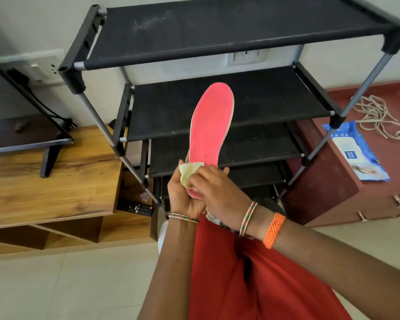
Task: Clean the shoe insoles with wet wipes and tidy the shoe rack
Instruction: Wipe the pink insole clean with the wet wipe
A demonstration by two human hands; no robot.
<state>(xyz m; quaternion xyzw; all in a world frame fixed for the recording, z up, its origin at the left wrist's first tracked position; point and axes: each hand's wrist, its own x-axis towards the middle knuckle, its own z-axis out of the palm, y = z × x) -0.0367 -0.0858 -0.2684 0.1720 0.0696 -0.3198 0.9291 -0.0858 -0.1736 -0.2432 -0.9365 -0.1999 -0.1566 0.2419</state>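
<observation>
Insole (209, 125) is standing upright before the shoe rack (229, 105), left hand (183, 192) gripping its heel, right hand (215, 190) pinching wipe (189, 173) there. Risk: hard rubbing bending the unsupported toe end.

Bright, even daylight; soft shadows beneath the shoe rack (217, 107); wide-angle bending around it; slight softness throughout.
</observation>
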